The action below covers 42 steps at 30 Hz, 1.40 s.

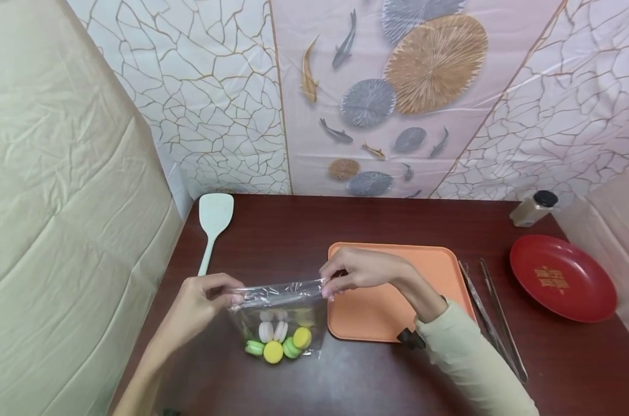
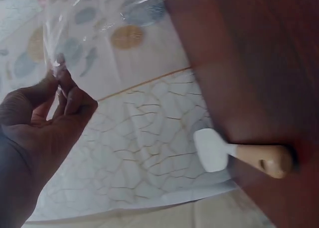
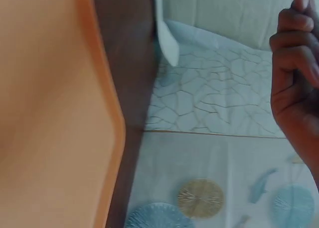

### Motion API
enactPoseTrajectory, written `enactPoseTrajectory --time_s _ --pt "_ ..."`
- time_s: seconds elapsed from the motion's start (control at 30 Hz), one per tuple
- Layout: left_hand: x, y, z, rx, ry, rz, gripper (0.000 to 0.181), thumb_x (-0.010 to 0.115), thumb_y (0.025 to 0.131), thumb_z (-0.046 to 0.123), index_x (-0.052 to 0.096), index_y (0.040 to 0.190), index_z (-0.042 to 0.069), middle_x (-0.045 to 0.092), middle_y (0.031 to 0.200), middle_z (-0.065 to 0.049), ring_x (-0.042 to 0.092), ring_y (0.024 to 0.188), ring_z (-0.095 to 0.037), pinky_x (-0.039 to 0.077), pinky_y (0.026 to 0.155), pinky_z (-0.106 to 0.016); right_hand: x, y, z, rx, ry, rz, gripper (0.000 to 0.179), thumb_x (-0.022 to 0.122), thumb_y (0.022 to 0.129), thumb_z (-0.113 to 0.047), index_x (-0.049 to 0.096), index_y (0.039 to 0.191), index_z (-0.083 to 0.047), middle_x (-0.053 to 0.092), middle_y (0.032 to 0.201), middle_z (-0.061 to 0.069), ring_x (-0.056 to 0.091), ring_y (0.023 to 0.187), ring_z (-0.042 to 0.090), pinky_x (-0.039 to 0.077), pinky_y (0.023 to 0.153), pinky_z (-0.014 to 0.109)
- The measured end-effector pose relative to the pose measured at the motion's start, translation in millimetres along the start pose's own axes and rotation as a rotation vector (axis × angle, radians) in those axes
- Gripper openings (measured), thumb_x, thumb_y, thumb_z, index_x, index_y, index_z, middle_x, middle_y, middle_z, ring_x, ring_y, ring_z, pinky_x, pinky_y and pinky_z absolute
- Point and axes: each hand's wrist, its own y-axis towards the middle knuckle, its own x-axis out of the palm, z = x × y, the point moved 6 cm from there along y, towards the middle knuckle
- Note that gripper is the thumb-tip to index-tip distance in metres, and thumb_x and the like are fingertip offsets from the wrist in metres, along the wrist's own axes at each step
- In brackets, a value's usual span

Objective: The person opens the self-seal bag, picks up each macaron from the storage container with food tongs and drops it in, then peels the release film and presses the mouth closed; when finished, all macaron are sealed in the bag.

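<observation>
A clear plastic bag (image 1: 283,294) hangs between both hands in the head view, with several white, yellow and green macarons (image 1: 274,351) at its bottom. My left hand (image 1: 202,303) pinches the bag's upper left corner between thumb and fingers. At the upper right corner, my right hand (image 1: 358,271) pinches the film the same way. The left wrist view shows the left hand (image 2: 50,106) with the film rising from its fingertips. In the right wrist view the right hand (image 3: 296,68) has its fingers curled at the right edge, and the bag is out of sight.
An orange tray (image 1: 376,323) lies under and beside the right forearm. Right of it are metal tongs (image 1: 493,318), a red plate (image 1: 564,277) and a jar with a black lid (image 1: 533,209). A pale spatula (image 1: 215,216) lies at the back left, near a draped wall.
</observation>
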Motion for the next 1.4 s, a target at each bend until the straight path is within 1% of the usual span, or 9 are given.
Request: enactPoseTrajectory --time_s 0.23,0.47,0.6,0.7,0.87,1.03,1.1,1.27,1.4 --pt "1.0 35.6 -26.6 -0.078 0.172 0.047 0.007 0.084 0.092 0.0 0.083 0.096 0.005 0.078 0.081 -0.002 0.061 0.07 -0.011 0.048 0.065 -0.024 -18.1 15.8 30.4 0.123 -0.131 0.062 0.022 0.07 0.108 -0.01 0.078 0.088 -0.006 0.065 0.073 -0.004 0.053 0.066 0.002 0.045 0.065 0.021" --pt "14.0 86.9 -71.3 -0.14 0.153 -0.026 0.009 0.083 0.097 0.009 0.078 0.097 0.002 0.079 0.083 -0.008 0.069 0.071 -0.014 0.052 0.069 -0.027 -37.8 24.9 79.6 0.217 -0.247 0.108 0.028 0.068 0.109 -0.013 0.073 0.082 -0.009 0.061 0.07 0.002 0.049 0.065 0.006 0.044 0.068 0.027" --pt "21.3 106.8 -93.8 -0.158 0.184 -0.059 0.014 0.084 0.098 0.01 0.076 0.097 -0.002 0.076 0.078 -0.008 0.07 0.065 -0.017 0.052 0.069 -0.025 -42.3 29.7 151.8 0.216 -0.276 0.18 0.029 0.071 0.109 -0.028 0.075 0.081 -0.021 0.058 0.071 -0.01 0.048 0.066 0.004 0.043 0.067 0.024" --pt "26.0 117.7 -106.8 -0.167 0.192 -0.094 0.017 0.083 0.099 0.013 0.075 0.094 -0.001 0.074 0.073 -0.007 0.07 0.064 -0.021 0.049 0.068 -0.025 -46.1 33.6 181.3 0.225 -0.345 0.231 0.028 0.075 0.106 -0.029 0.076 0.078 -0.027 0.064 0.074 -0.015 0.051 0.072 0.003 0.042 0.078 0.024" --pt "35.2 137.3 -137.7 -0.178 0.177 -0.162 0.02 0.082 0.101 0.019 0.073 0.089 0.005 0.071 0.065 -0.002 0.068 0.06 -0.016 0.048 0.067 -0.026 -48.6 38.3 148.5 0.306 -0.431 0.229 0.027 0.077 0.1 -0.013 0.077 0.073 -0.011 0.076 0.08 0.0 0.06 0.089 0.022 0.034 0.105 0.053" --pt "46.8 156.9 -185.3 -0.199 0.25 -0.175 0.017 0.083 0.099 0.019 0.074 0.089 0.009 0.071 0.069 0.002 0.067 0.06 -0.011 0.05 0.06 -0.026 -46.7 43.7 202.7 0.309 -0.488 0.262 0.039 0.08 0.101 -0.03 0.073 0.064 -0.021 0.07 0.067 -0.01 0.058 0.078 0.015 0.031 0.101 0.05" --pt "49.3 161.1 -195.4 -0.181 0.284 -0.18 0.018 0.084 0.099 0.019 0.075 0.091 0.006 0.071 0.073 -0.001 0.065 0.063 -0.013 0.05 0.06 -0.028 -46.5 46.8 220.0 0.391 -0.501 0.28 0.042 0.083 0.098 -0.038 0.072 0.06 -0.023 0.068 0.066 -0.011 0.055 0.079 0.016 0.032 0.097 0.046" --pt "47.8 165.0 -210.9 -0.158 0.376 -0.153 0.02 0.086 0.097 0.022 0.075 0.09 0.007 0.07 0.077 -0.002 0.061 0.072 -0.015 0.049 0.068 -0.03 -51.1 51.9 190.7 0.706 -0.573 0.299 0.043 0.092 0.088 -0.044 0.073 0.063 -0.016 0.072 0.086 0.005 0.051 0.099 0.032 0.046 0.09 0.05" --pt "46.4 164.3 -211.7 -0.15 0.401 -0.123 0.022 0.088 0.096 0.02 0.072 0.09 0.007 0.069 0.075 0.0 0.062 0.072 -0.015 0.05 0.069 -0.03 -54.9 48.2 170.1 0.862 -0.587 0.304 0.042 0.093 0.086 -0.048 0.074 0.077 -0.011 0.069 0.113 0.014 0.048 0.118 0.041 0.048 0.102 0.054"
